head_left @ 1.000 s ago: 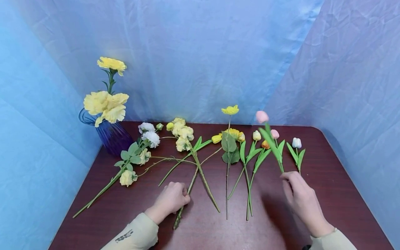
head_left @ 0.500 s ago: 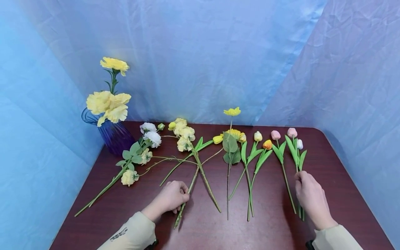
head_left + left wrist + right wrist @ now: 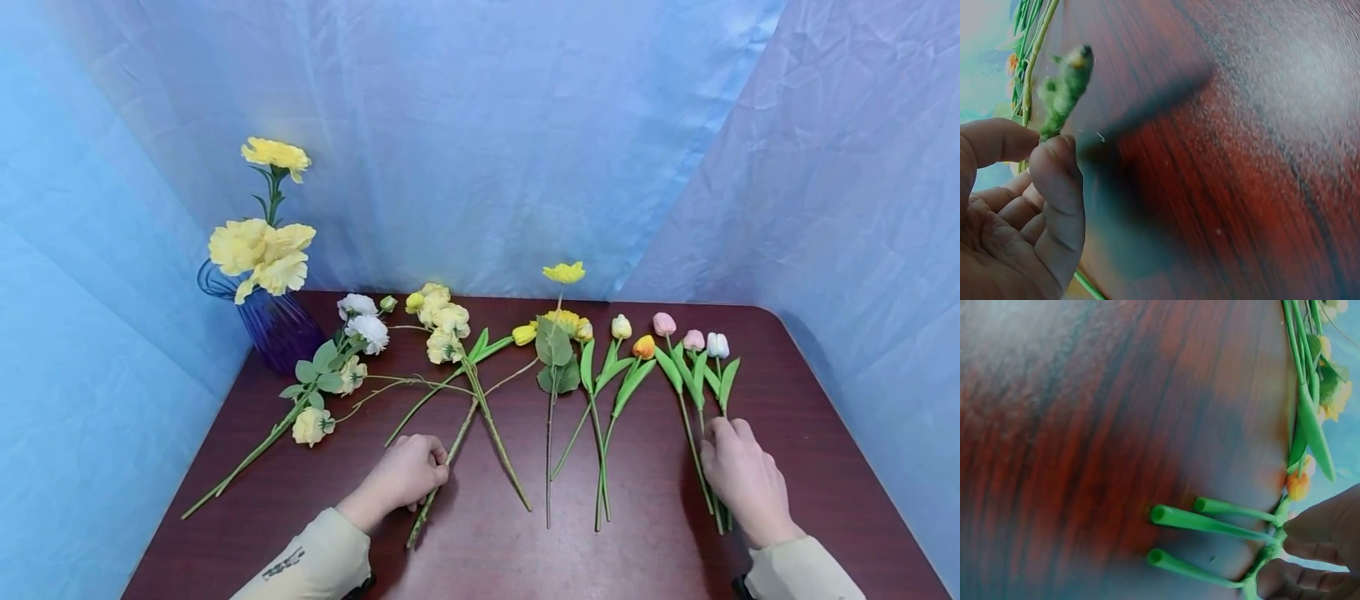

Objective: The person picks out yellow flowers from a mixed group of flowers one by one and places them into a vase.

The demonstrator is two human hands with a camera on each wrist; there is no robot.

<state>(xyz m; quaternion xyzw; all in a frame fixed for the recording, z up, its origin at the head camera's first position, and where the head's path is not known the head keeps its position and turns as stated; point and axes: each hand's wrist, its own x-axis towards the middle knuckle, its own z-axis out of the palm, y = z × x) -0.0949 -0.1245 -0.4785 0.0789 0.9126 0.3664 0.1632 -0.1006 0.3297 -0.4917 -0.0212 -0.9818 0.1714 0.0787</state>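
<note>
My left hand (image 3: 405,471) pinches the lower part of a branching flower stem (image 3: 417,525) between thumb and fingertips. In the left wrist view the rough green end of that stem (image 3: 1067,90) sticks up past the fingertips. On the right, my right hand (image 3: 742,475) has its fingers around the stem of a pink tulip (image 3: 693,340), low over the table. Another pink tulip (image 3: 664,325) lies to its left and a white tulip (image 3: 717,345) to its right. Three green stem ends (image 3: 1159,514) show beyond the fingers in the right wrist view.
A blue glass vase (image 3: 277,329) with yellow flowers (image 3: 262,250) stands at the back left. Cream and white flowers (image 3: 367,332) lie beside it. A yellow flower (image 3: 564,272), an orange tulip (image 3: 643,347) and other tulips lie mid-table. Blue cloth (image 3: 480,150) hangs behind.
My right hand has lowered the pink tulip from above the table and shifted it right, then slightly back left, between the other pink tulip and the white one. My left hand keeps its grip, sliding slightly leftward.
</note>
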